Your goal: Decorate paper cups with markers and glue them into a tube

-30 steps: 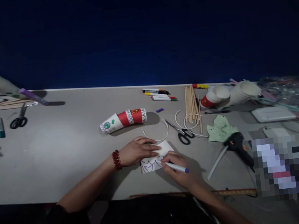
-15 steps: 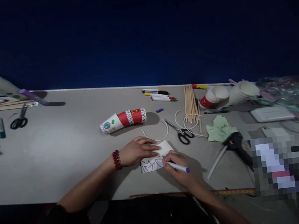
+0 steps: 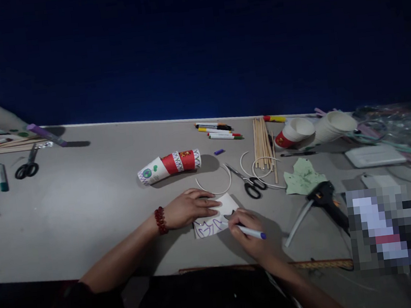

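Note:
White paper (image 3: 227,204) with purple outlines drawn on it lies on the table near the front edge. My left hand (image 3: 189,208) rests flat on its left part, fingers stretched out; a dark red bead bracelet circles that wrist. A marker pen (image 3: 249,232) with a purple end is pinched in my right hand (image 3: 247,233), its tip down at the drawn lines. Just beyond the paper lie a loop of white cord (image 3: 229,178) and scissors (image 3: 253,187) with black handles. The loose purple cap (image 3: 219,151) sits farther back.
Joined paper cups (image 3: 170,167), red and white, lie beyond my left hand. Markers (image 3: 221,132) and wooden sticks (image 3: 261,142) are at the back. To the right are green paper (image 3: 303,177), a glue gun (image 3: 324,197) and stacked cups (image 3: 330,127). More scissors (image 3: 27,169) lie left.
My right hand has shifted slightly right with the marker, and the purple line beside its tip has grown longer. My left hand stays in place on the paper.

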`<state>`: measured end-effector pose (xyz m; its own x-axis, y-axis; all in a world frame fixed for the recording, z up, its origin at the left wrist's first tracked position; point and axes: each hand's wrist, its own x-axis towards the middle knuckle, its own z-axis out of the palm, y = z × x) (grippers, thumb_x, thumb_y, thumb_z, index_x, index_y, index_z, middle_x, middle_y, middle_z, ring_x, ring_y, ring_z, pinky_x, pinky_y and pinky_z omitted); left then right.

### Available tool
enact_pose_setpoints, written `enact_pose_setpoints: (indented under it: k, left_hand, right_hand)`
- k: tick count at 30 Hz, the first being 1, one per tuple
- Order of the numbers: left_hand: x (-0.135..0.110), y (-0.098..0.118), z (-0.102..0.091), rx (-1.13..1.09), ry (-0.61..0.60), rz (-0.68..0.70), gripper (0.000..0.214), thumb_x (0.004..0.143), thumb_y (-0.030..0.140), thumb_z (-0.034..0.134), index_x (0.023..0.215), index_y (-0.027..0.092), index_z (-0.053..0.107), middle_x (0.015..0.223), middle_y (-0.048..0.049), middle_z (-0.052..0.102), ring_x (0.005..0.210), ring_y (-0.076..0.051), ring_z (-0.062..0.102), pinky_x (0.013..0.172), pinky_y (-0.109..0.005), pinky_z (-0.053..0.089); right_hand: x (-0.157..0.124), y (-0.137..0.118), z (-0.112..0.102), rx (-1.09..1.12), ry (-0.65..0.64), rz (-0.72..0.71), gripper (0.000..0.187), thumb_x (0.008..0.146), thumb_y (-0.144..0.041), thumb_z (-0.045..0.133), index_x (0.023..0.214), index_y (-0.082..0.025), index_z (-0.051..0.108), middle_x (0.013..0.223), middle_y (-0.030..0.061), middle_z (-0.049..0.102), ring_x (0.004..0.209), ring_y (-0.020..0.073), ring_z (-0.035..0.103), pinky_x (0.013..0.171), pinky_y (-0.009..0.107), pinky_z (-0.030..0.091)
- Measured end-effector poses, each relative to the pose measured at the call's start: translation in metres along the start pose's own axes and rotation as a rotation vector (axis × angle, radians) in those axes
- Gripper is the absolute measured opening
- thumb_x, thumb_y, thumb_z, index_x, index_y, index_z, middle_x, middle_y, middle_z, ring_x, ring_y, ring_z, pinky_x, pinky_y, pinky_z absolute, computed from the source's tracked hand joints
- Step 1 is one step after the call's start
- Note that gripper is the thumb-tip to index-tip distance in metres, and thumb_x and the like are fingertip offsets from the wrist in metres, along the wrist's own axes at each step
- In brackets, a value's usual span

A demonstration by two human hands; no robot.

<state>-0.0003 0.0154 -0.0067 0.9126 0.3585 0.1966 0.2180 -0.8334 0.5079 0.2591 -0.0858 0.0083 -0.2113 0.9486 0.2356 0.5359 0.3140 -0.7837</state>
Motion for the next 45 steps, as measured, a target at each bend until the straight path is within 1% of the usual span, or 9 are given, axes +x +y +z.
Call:
enact_pose_setpoints:
  k: [5,9,14,18,24,29,33,41,45]
  left_hand:
    - [0.0,0.0,0.0,-0.008,-0.015,-0.02,0.041,0.106,0.021,0.055,0.141,0.039,0.064,0.155,0.0013,0.064,0.146,-0.028,0.053,0.117,-0.049,0.041]
    - [0.001,0.0,-0.001,-0.007,-0.021,-0.021,0.039,0.108,0.021,0.053,0.141,0.038,0.065,0.154,0.0012,0.064,0.147,-0.028,0.053,0.118,-0.048,0.041]
    - [0.0,-0.001,0.001,0.006,-0.003,-0.004,0.039,0.107,0.02,0.053,0.141,0.037,0.065,0.155,0.0019,0.063,0.146,-0.028,0.053,0.117,-0.049,0.041]
    - [0.0,-0.002,0.003,0.002,-0.008,-0.004,0.04,0.107,0.021,0.053,0.141,0.038,0.064,0.155,0.0013,0.063,0.146,-0.028,0.053,0.117,-0.048,0.041]
    - [-0.001,-0.002,0.001,0.0,0.003,0.014,0.039,0.108,0.023,0.051,0.143,0.036,0.063,0.156,0.0006,0.063,0.147,-0.029,0.053,0.116,-0.049,0.042]
    - [-0.001,-0.002,0.001,0.008,-0.011,0.001,0.039,0.108,0.022,0.051,0.142,0.037,0.064,0.156,0.0016,0.062,0.148,-0.028,0.052,0.117,-0.048,0.04]
    - [0.0,-0.002,0.002,0.015,0.008,0.013,0.04,0.107,0.02,0.053,0.142,0.037,0.064,0.156,0.0012,0.063,0.147,-0.028,0.053,0.116,-0.048,0.041]
    - [0.0,-0.001,0.001,0.02,0.006,0.006,0.04,0.107,0.023,0.054,0.143,0.038,0.064,0.154,0.0008,0.064,0.146,-0.028,0.053,0.116,-0.049,0.042]
    - [0.0,0.0,0.0,0.019,-0.002,0.002,0.04,0.108,0.022,0.053,0.143,0.037,0.064,0.154,0.0004,0.064,0.146,-0.028,0.054,0.116,-0.049,0.042]
  right_hand:
    - [0.004,-0.006,-0.004,-0.019,0.004,-0.002,0.021,0.089,-0.015,0.055,0.072,-0.026,0.057,0.068,-0.0006,0.062,0.068,0.0198,0.062,0.066,0.03,0.046]
    - [0.008,-0.011,-0.006,-0.03,-0.001,-0.016,0.021,0.088,-0.014,0.055,0.072,-0.026,0.057,0.067,-0.0003,0.062,0.066,0.0195,0.062,0.064,0.03,0.046]
    - [0.006,-0.007,-0.005,-0.032,0.022,-0.034,0.021,0.088,-0.013,0.055,0.072,-0.025,0.057,0.066,-0.0008,0.061,0.066,0.0187,0.061,0.064,0.029,0.046]
    - [0.004,-0.004,-0.004,-0.049,0.004,-0.024,0.02,0.089,-0.014,0.056,0.072,-0.025,0.058,0.067,-0.0012,0.062,0.066,0.0181,0.062,0.065,0.028,0.045]
    - [0.007,-0.009,-0.004,-0.023,0.056,-0.032,0.022,0.089,-0.015,0.055,0.07,-0.025,0.058,0.065,-0.0014,0.062,0.064,0.0181,0.062,0.063,0.028,0.045]
    - [0.009,-0.01,-0.004,-0.014,0.062,-0.016,0.021,0.088,-0.013,0.055,0.071,-0.025,0.059,0.066,-0.0007,0.064,0.066,0.0188,0.063,0.064,0.029,0.047]
    - [0.009,-0.01,-0.004,-0.012,0.087,-0.04,0.022,0.089,-0.013,0.055,0.071,-0.025,0.058,0.065,-0.0014,0.063,0.064,0.0181,0.062,0.064,0.029,0.046]
    - [0.008,-0.008,-0.003,-0.001,0.095,-0.042,0.021,0.09,-0.012,0.055,0.074,-0.025,0.059,0.069,-0.0013,0.064,0.067,0.0184,0.063,0.067,0.029,0.047]
    - [0.008,-0.009,-0.003,-0.003,0.1,-0.039,0.022,0.09,-0.012,0.055,0.072,-0.025,0.058,0.067,-0.0014,0.064,0.066,0.0187,0.063,0.066,0.029,0.047]
